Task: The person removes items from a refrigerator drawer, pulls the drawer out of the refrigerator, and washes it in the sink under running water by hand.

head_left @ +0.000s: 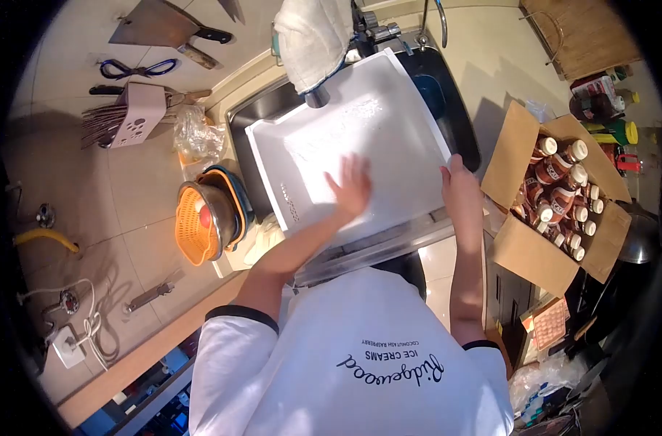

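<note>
A large white plastic drawer [403, 167] with a see-through front strip lies tilted over the sink [462, 138]. Water droplets glisten on its inner surface. My left hand [352, 187] is inside the drawer, fingers spread, over or against its bottom; a slight blur hides whether it touches. At the drawer's right edge, my right hand [458, 180] is closed around the rim. Above the far side of the drawer is a dark tap spout [317, 97], with a white cloth [313, 43] hanging beside it.
To the right stands an open cardboard box [538, 258] of several capped bottles. Left of the sink are an orange basket [189, 236] and metal bowl. A knife holder [138, 116], scissors [138, 69] and cleaver [153, 29] hang on the tiled wall. A wooden board [600, 33] leans at the far right.
</note>
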A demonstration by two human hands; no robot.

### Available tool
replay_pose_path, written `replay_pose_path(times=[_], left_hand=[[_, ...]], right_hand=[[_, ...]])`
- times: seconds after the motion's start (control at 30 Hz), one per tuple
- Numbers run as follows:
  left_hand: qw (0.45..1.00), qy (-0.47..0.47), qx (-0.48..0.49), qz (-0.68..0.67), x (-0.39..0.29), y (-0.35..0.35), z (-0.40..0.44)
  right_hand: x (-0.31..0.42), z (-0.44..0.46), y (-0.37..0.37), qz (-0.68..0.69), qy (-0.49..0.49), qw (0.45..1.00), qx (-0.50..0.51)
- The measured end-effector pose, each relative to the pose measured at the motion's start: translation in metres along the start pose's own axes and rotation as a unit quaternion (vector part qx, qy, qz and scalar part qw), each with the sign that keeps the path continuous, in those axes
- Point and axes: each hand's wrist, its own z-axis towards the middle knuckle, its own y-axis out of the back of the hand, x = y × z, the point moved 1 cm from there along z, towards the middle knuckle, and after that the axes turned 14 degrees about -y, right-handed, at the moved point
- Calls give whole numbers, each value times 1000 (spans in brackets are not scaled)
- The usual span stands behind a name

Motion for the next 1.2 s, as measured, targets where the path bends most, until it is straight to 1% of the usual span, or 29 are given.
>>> replay_pose_path(times=[0.03,0.07,0.1,0.13,0.17,0.23,0.27,0.3,0.33,0.37,0.43,0.47,0.53,0.57,0.6,0.63,0.67,0.7,0.77,0.8,0.83,0.9,0.93,0.97,1.03,1.07,1.1,1.13,1.2], left_hand=[[993,-59,69,-70,-20,14,-11],[970,-146,120,-155,-34,35,-19],[932,-307,107,-159,-35,36,-27],[869,-460,91,-159,-35,36,-33],[871,-458,89,-156,-29,34,-34],[799,-504,199,-259,-12,57,-19],[803,-502,195,-255,-3,66,-16],[860,-345,217,-306,10,73,-12],[890,-177,230,-351,21,82,-9],[893,-173,223,-351,29,93,-5],[924,-74,273,-259,43,122,2],[926,-69,265,-261,46,137,1],[971,-8,155,-179,54,159,-4],[972,-3,148,-183,60,157,-8],[964,-17,36,-264,67,151,-14],[937,-31,-77,-339,74,147,-19],[930,2,-38,-366,81,142,-21],[928,4,-47,-370,84,145,-21],[914,42,-13,-403,88,149,-17],[894,70,-27,-441,90,137,-15],[890,73,-36,-448,90,133,-8],[956,10,36,-290,88,125,12],[955,15,27,-296,88,113,24],[964,6,8,-267,89,93,39],[971,1,-17,-240,96,40,53],[963,21,-143,-228,100,10,59],[940,42,-266,-212,102,-3,65],[937,44,-273,-213,95,1,63],[988,82,-106,-73,75,4,47]], right_hand=[[2,1,1,-12,-5,1000,7],[3,2,2,-25,-10,1000,13],[2,3,-1,-22,-6,1000,12],[-2,4,-6,-10,9,1000,-7],[-5,5,-10,1,25,999,-25],[-6,6,-10,-2,22,1000,-15],[-5,6,-9,-7,15,1000,-3],[-3,5,-7,-8,21,1000,-7],[-2,3,-4,-17,21,1000,-10],[0,2,-2,-27,22,999,-12],[1,2,0,-33,34,999,-16],[1,3,0,-37,38,998,-16],[1,7,-3,-53,54,997,-29],[0,9,-3,-66,62,995,-38],[2,10,-2,-71,68,994,-40],[3,11,-1,-69,71,994,-38],[4,11,0,-68,73,994,-35],[5,12,0,-75,79,993,-40],[3,14,-1,-72,68,995,-28],[2,15,-2,-92,65,993,-25],[2,15,-1,-101,71,992,-28],[3,14,0,-98,59,993,-20],[5,13,1,-96,51,994,-18],[6,13,2,-104,59,993,-21],[9,12,4,-88,47,995,-14],[12,11,7,-80,47,996,-11],[13,10,8,-84,51,995,-16],[13,11,7,-86,52,995,-15],[11,15,4,-90,58,994,-18]])
